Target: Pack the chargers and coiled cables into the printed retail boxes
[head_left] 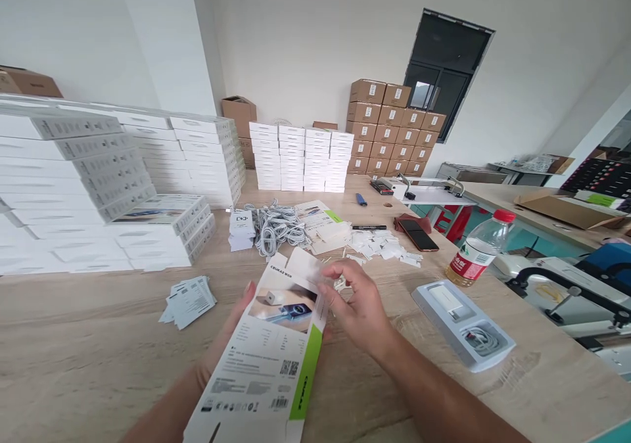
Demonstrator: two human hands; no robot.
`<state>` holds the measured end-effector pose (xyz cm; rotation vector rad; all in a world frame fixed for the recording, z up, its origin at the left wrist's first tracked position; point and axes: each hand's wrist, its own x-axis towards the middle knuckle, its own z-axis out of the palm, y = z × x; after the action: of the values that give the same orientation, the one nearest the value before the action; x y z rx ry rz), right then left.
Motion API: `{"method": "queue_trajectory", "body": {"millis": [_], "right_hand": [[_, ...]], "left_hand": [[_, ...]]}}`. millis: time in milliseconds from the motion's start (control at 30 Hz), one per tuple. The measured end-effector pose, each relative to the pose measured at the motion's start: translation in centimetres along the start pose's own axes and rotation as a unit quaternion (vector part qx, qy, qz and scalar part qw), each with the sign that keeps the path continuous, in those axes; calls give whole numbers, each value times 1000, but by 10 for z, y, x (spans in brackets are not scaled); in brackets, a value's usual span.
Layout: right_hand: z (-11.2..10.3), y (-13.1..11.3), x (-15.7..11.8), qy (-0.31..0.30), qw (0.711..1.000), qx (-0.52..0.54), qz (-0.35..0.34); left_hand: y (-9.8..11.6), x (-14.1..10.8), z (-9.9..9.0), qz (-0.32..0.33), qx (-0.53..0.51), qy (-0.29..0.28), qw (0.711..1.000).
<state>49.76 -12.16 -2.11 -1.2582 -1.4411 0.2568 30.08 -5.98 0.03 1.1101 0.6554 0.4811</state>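
A white printed carton (266, 351) with a green side strip and a charger picture is held tilted in front of me, its top flaps open. My left hand (227, 338) grips it from the left and behind, mostly hidden by the carton. At the upper right edge, the thumb and bent fingers of my right hand (357, 305) pinch a white flap (304, 265). To the right lies a white tray (444, 331) holding a white charger (447, 298) and a coiled cable (480, 340). Small printed cards (190, 300) are spread on the left.
Stacked white boxes (89, 180) fill the left. Bundled grey cables (279, 228), white cards (241, 229), flat cartons (323, 226), paper scraps (382, 244), a black pen (369, 227), a phone (418, 234) and a red-capped bottle (480, 249) lie or stand beyond my hands.
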Motion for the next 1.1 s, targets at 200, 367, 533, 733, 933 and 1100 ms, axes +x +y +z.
{"method": "queue_trajectory", "body": {"millis": [200, 367, 533, 733, 933, 1100], "right_hand": [[1, -11, 1, -88, 978, 156, 104], [-1, 2, 6, 3, 961, 223, 163], [1, 8, 3, -221, 911, 251, 242], [18, 13, -5, -164, 909, 326, 200], [25, 15, -12, -140, 918, 306, 210], [20, 18, -6, -87, 908, 357, 201]], "left_hand": [[-11, -5, 4, -100, -175, -124, 972], [-8, 4, -9, -98, -187, -56, 976], [3, 7, -19, 8, -61, 37, 997], [-1, 7, -22, 103, 221, 174, 954], [6, 7, -12, 199, 184, 282, 920], [5, 7, -9, 229, 145, 260, 927]]}}
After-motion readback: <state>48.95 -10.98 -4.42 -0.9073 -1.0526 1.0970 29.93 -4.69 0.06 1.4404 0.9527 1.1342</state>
